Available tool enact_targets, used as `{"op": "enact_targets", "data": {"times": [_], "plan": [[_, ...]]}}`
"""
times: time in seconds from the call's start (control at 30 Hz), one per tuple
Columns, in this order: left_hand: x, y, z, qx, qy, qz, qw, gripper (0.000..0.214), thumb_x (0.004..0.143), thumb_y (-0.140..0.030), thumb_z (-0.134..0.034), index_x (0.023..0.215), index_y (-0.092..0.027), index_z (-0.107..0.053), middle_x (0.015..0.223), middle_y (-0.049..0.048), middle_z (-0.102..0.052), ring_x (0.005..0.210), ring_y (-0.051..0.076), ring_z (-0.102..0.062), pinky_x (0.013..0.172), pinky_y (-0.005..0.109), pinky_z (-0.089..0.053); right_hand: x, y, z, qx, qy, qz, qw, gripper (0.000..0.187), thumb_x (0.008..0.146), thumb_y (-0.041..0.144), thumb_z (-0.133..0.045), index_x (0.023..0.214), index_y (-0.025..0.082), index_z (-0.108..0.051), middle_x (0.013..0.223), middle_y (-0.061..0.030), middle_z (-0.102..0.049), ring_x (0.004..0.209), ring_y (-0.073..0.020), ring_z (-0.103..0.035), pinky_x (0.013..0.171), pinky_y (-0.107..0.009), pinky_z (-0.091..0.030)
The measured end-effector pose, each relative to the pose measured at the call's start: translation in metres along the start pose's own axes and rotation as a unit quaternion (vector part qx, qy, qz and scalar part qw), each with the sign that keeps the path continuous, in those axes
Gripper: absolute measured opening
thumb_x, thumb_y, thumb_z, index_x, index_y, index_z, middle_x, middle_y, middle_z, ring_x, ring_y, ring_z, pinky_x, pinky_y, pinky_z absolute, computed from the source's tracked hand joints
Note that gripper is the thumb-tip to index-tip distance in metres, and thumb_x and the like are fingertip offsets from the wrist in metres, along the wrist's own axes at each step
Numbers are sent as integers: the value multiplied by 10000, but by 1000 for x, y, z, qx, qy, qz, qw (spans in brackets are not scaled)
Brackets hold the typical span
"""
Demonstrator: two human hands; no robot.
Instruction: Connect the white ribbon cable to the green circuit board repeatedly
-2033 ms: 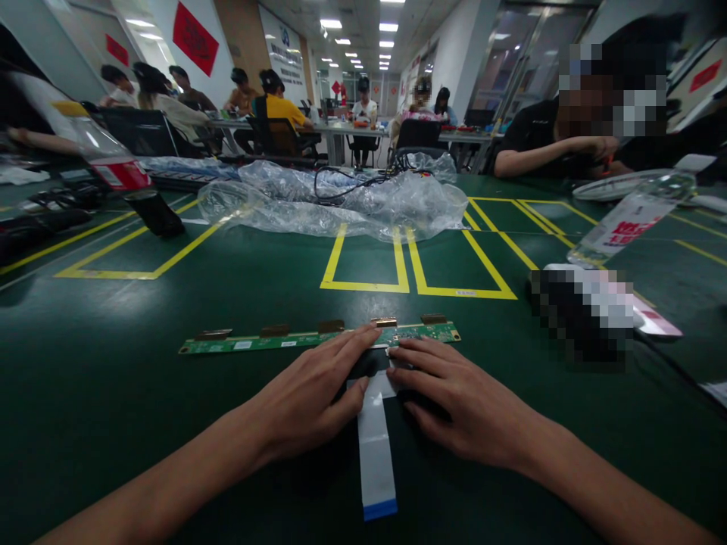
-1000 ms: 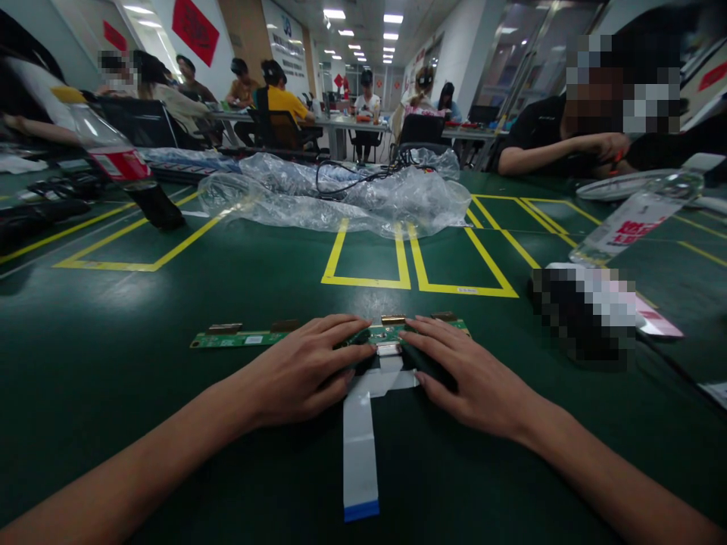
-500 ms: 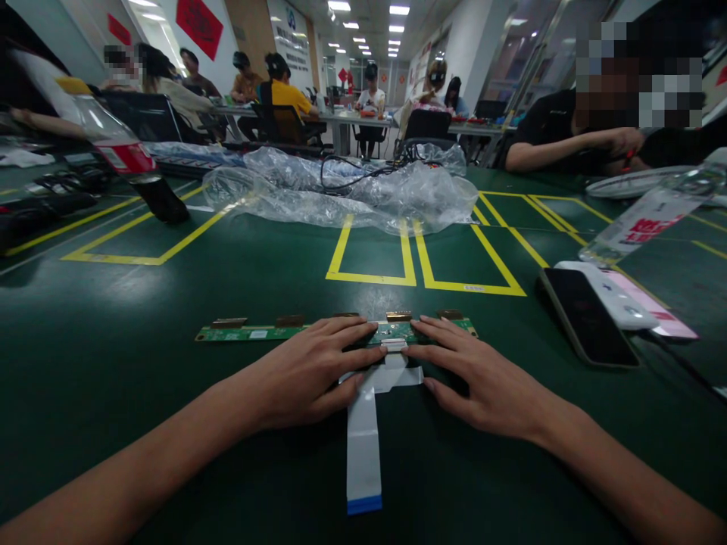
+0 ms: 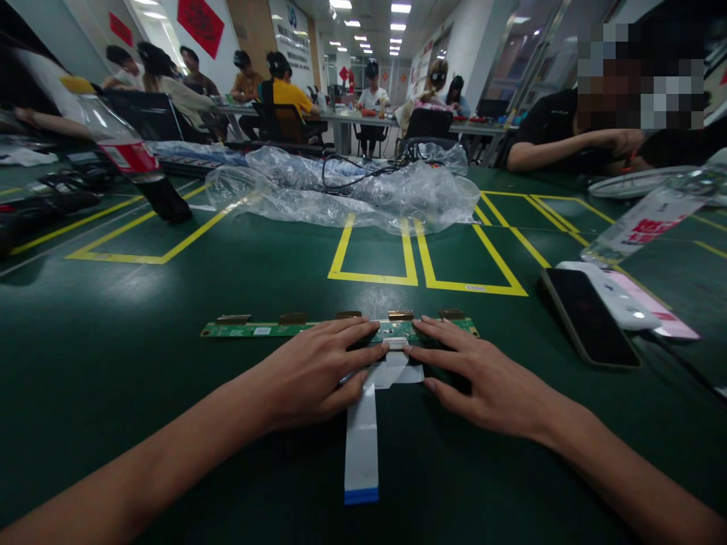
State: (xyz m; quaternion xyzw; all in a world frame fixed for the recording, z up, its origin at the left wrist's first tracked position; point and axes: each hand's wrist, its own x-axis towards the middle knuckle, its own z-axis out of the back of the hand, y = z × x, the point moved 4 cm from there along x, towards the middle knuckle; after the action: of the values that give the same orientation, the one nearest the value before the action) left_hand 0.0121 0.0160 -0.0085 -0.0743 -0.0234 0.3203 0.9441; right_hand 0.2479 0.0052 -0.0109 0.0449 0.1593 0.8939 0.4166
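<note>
The board (image 4: 273, 331) lies on the table (image 4: 255, 276). Left hand (image 4: 323, 371): fingers spread, clasping nothing. The cable (image 4: 362, 446) trails from the connector (image 4: 396, 344), probably best pressed evenly at both ends. Right hand (image 4: 482, 378): likewise spread.

Dim at the counter (image 4: 273, 280) — ceiling lights (image 4: 400, 8) blazing far back, a pale sheen at left, the white ribbon cable (image 4: 362, 446) showing bright — and the clear bottle (image 4: 653, 219) stretched slantwise near the right edge.
</note>
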Motion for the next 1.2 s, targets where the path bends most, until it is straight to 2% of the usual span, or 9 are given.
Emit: {"op": "enact_targets", "data": {"times": [0.47, 0.67, 0.87, 1.03, 1.2], "plan": [[1, -3, 1, -3, -13, -4, 1000, 498, 1009, -364, -389, 1492, -260, -454, 1560, 137, -421, 1447, 319, -405, 1152, 558, -422, 3, 1, 0, 6, -30, 0, 1000, 468, 990, 414, -528, 1450, 328, -540, 1605, -71, -383, 1472, -313, -353, 1188, -576, -295], [2, -3, -4, 5, -47, -1, 999, 468, 983, -288, -470, 1449, -270, -501, 1527, 110, -479, 1416, 307, -455, 1132, 555, -456, 2, 1, 0, 12, -35, 5, 999, 469, 990, 403, -530, 1451, 319, -540, 1596, -80, -402, 1467, -320, -361, 1177, -589, -309], [9, -11, -6, 19, -76, -16, 997, 426, 986, -271, -470, 1395, -174, -534, 1466, 132, -539, 1363, 309, -505, 1100, 543, -495, 0, 6, -1, -7, -49, 34, 998, 493, 1010, 398, -499, 1488, 277, -493, 1594, -121, -399, 1474, -322, -347, 1177, -597, -297], [10, -9, 0, -38, -82, 49, 995, 312, 1007, -308, -439, 1229, -181, -617, 1334, 99, -633, 1262, 249, -585, 1082, 482, -522, 0, 15, -1, 11, -33, 64, 997, 470, 1034, 332, -438, 1494, 244, -479, 1592, -118, -406, 1481, -287, -338, 1194, -553, -290], [9, 3, -6, -16, -143, 66, 987, 325, 990, -233, -460, 1275, -141, -585, 1288, 120, -655, 1184, 241, -631, 1042, 452, -550, -2, 19, 3, 47, -60, 95, 993, 443, 1026, 258, -424, 1454, 195, -519, 1580, -135, -420, 1476, -269, -344, 1185, -516, -328]]}}
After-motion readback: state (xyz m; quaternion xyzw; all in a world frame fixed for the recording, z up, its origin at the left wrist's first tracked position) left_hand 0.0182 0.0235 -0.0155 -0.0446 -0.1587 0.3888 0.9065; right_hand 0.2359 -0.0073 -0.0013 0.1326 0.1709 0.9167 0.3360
